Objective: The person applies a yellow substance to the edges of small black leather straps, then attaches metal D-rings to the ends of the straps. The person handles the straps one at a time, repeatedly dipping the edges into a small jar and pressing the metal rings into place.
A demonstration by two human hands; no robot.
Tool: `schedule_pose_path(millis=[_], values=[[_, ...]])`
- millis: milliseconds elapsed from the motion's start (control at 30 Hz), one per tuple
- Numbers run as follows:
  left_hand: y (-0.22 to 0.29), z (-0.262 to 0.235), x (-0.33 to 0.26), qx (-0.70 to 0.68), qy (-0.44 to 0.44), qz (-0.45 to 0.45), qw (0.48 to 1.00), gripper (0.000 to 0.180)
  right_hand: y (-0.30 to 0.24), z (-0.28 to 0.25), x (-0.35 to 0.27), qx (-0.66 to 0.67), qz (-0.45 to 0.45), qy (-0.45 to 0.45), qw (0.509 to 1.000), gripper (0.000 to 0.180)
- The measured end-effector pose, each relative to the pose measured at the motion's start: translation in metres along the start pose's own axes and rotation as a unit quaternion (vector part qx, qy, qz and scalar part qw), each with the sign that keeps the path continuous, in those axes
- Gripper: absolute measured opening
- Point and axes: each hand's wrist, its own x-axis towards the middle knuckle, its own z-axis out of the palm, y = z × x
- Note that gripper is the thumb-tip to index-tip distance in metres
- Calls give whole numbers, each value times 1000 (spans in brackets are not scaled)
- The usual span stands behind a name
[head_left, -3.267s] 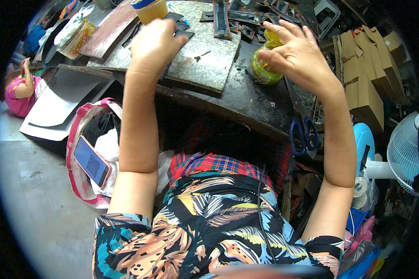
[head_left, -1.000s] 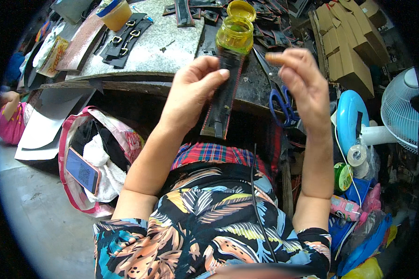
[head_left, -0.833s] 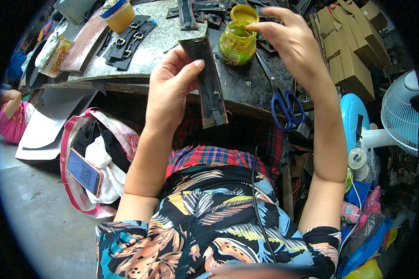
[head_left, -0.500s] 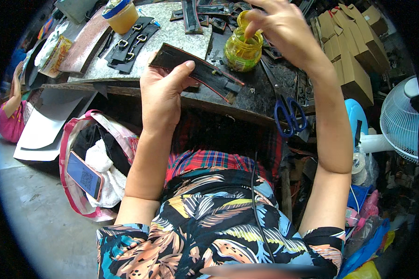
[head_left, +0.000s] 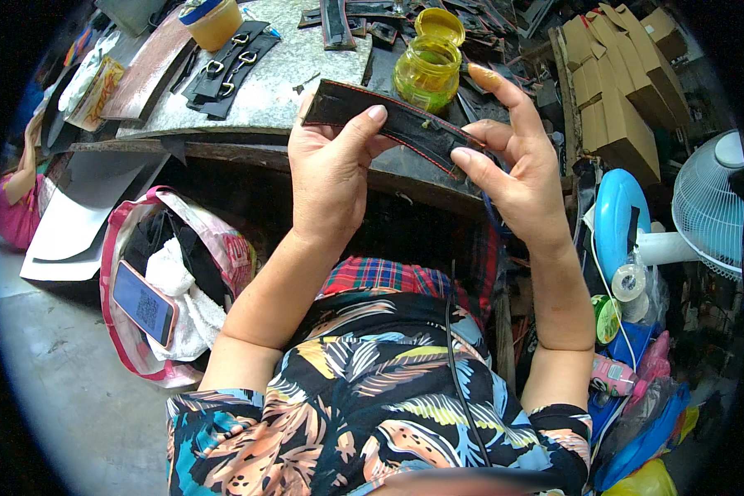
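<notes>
By the near table edge [head_left: 256,143], left hand [head_left: 331,182] and right hand [head_left: 522,180] are pinching a black strip [head_left: 409,128] (red along its edges). Just beyond, a yellow jar [head_left: 426,80] is standing open.

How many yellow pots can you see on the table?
2. One is the open yellow jar, just beyond the black strip that the left hand and right hand hold; the other is the blue-rimmed tub at the upper left. More may be hidden.
</notes>
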Motion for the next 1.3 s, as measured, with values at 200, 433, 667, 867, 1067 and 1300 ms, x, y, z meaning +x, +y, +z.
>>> schedule_pose_path(millis=[200, 433, 667, 867, 1067, 1300], values=[[23, 3, 7, 502, 9, 503, 703, 70, 5, -8, -8, 82, 5, 23, 996, 71], [19, 12, -12, 489, -266, 230, 798, 20, 5, -3, -23, 119, -7, 7, 993, 73], [14, 8, -4, 600, -212, 301, 710, 26, 6, -11, -32, 123, 37, -15, 992, 76], [18, 12, -13, 500, -309, 263, 765, 32, 8, -7, -29, 91, -7, -3, 996, 72], [11, 18, -19, 541, -299, 313, 721, 24, 8, -6, -28, 170, 54, -1, 984, 73], [4, 15, -14, 559, -215, 194, 777, 12, 11, -9, -29, 177, 49, 3, 983, 73]])
